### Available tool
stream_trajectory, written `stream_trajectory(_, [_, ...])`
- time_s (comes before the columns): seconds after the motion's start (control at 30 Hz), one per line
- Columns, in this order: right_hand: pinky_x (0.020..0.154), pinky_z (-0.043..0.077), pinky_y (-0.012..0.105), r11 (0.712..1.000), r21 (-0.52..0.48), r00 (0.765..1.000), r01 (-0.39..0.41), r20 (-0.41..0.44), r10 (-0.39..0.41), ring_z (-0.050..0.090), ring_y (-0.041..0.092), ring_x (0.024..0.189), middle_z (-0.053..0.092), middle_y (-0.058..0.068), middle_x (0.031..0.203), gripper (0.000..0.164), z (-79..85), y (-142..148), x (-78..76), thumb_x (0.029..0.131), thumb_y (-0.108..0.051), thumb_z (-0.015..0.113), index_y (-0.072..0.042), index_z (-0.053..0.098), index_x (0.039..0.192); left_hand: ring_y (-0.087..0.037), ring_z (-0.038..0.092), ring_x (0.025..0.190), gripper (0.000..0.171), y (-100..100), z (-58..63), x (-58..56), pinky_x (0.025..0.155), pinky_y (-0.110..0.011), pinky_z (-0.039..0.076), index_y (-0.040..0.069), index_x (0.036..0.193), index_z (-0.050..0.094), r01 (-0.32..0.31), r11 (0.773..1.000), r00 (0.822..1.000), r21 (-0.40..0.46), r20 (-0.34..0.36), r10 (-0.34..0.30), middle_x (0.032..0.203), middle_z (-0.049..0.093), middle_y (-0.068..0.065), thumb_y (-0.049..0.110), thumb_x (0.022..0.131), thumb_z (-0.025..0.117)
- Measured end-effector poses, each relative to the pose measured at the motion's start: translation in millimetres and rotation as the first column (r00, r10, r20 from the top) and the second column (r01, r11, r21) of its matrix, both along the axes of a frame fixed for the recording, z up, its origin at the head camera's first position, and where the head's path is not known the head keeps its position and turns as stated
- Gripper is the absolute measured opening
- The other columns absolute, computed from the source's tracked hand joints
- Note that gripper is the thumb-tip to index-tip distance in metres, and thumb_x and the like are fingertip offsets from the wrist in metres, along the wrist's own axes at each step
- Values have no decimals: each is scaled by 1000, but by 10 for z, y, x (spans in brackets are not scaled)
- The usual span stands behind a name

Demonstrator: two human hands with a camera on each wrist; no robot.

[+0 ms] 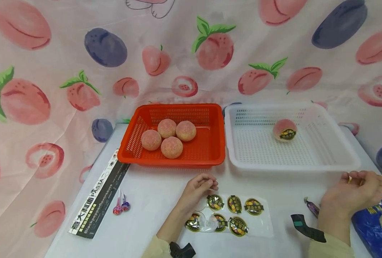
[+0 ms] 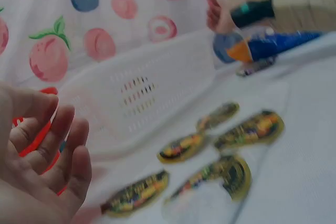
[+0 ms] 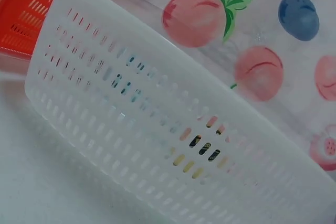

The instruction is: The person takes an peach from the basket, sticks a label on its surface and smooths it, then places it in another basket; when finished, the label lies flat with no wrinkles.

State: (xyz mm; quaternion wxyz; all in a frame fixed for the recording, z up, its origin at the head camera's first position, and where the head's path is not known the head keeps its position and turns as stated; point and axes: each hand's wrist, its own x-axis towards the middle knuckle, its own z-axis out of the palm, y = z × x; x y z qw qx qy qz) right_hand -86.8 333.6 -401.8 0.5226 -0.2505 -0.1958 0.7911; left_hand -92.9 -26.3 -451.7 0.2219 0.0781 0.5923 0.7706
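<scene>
My left hand point(image 1: 195, 191) hovers by the upper left edge of a clear sheet point(image 1: 265, 218) of round black-and-gold fruit stickers point(image 1: 238, 226). Its fingers curl loosely, and the left wrist view shows nothing between them. Near the front right corner of a white basket point(image 1: 294, 167), my right hand point(image 1: 355, 190) is raised with loosely bent fingers and holds nothing visible. One peach point(image 1: 282, 128) with a sticker on its front sits inside that basket. Several peaches point(image 1: 172, 147) lie together in a red basket point(image 1: 210, 157). The right wrist view misses the right hand.
A long pasta box point(image 1: 100, 197) lies at the left, with two lollipops point(image 1: 117, 210) beside it. On the right are a small dark wrapped item point(image 1: 311, 206) and a blue bag point(image 1: 375, 222). A fruit-print cloth point(image 1: 178, 43) hangs behind the baskets.
</scene>
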Motion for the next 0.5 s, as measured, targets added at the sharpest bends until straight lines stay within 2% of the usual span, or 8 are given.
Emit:
stream_trajectory(0.07, [57,34,24,999,34,1000,-23,-5,23,42,18,70,43,7,78,16,18,-29,-1,75,-2,61,-2,48,85,-19,59,94,32,-66,-50,30,86,-34,47,4,110,54,-22,978,989,-205,-145,-8,101,61,-5,26,88,54])
stream_trajectory(0.1, [57,35,25,998,47,999,-36,-10,37,42,19,70,44,8,78,16,26,-44,-4,76,-2,60,-3,48,86,-18,58,95,28,-94,-69,39,86,-32,47,8,109,56,-44,948,973,-315,-229,-31,101,60,-3,26,88,54])
stream_trajectory(0.13, [58,35,25,997,61,999,-49,-10,49,42,19,71,44,8,79,15,31,-61,-5,76,-2,60,-3,49,87,-16,57,97,24,-121,-85,40,86,-31,46,12,108,58,-81,903,946,-421,-318,-64,102,60,-1,25,88,54])
stream_trajectory(0.17, [59,35,25,995,71,998,-64,-6,65,42,19,72,44,7,81,15,36,-74,-2,77,-3,60,-3,49,88,-14,55,98,21,-146,-91,40,86,-30,44,16,106,59,-127,843,910,-523,-399,-111,103,60,2,24,88,54])
stream_trajectory(0.23, [59,35,25,993,82,996,-90,-10,91,43,19,73,44,7,82,14,40,-91,6,78,-3,58,-4,49,90,-9,51,98,20,-181,-112,31,86,-28,41,22,106,60,-230,705,833,-671,-511,-214,103,57,9,23,86,56])
stream_trajectory(0.3, [58,35,25,990,93,993,-109,-33,113,42,20,72,44,8,81,13,39,-102,15,79,-2,57,-4,50,88,-11,47,102,24,-206,-104,17,86,-30,37,23,109,60,-262,622,782,-738,-540,-312,106,54,8,23,85,58])
stream_trajectory(0.33, [57,34,26,989,95,992,-117,-44,122,42,19,71,44,8,81,12,40,-107,20,79,-2,57,-4,50,88,-12,45,103,26,-220,-96,8,84,-31,36,23,110,60,-255,598,766,-760,-536,-354,107,52,7,24,84,59])
stream_trajectory(0.5, [54,32,26,984,95,983,-148,-94,157,39,20,67,43,8,77,9,62,-124,34,79,0,55,-3,49,84,-13,36,105,39,-294,-39,-18,80,-29,29,27,118,55,-128,517,714,-846,-441,-544,111,43,5,28,80,63])
